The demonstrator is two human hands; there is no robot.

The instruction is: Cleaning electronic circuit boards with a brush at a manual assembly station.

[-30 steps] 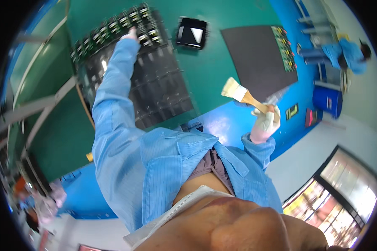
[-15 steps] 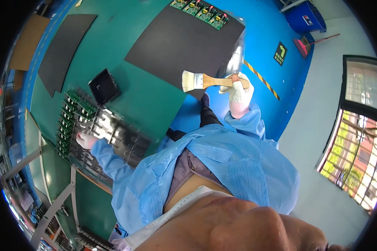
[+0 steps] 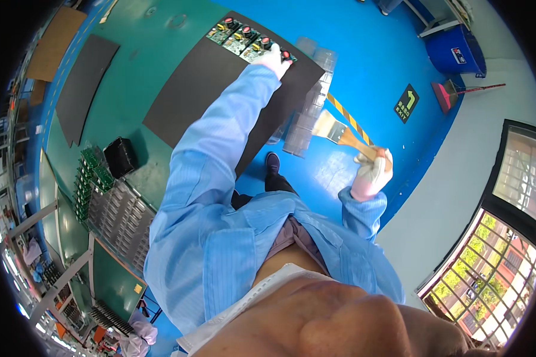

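Observation:
My left hand point(image 3: 271, 62), in a white glove, reaches out to the far end of the dark mat point(image 3: 187, 107). Its fingers close around the rightmost green circuit board point(image 3: 286, 56) and partly cover it. More green circuit boards point(image 3: 242, 38) with red-topped round parts lie in a row to its left. My right hand point(image 3: 372, 175), also gloved, grips the wooden handle of a flat paintbrush point(image 3: 346, 138) beyond the table's right side. The pale bristles point up and to the left, touching nothing I can make out.
On the green table point(image 3: 146, 65) stand a black box point(image 3: 120, 157), a grey compartment tray point(image 3: 120, 215) and several upright green boards point(image 3: 84, 184). Clear plastic trays point(image 3: 304, 122) line the mat's right side. A blue bin point(image 3: 455, 52) and dustpan point(image 3: 442, 95) stand far right.
My left hand has gone from the compartment tray to the boards at the far end of the mat. My right hand has moved right and nearer with the paintbrush, whose bristles now tilt upward.

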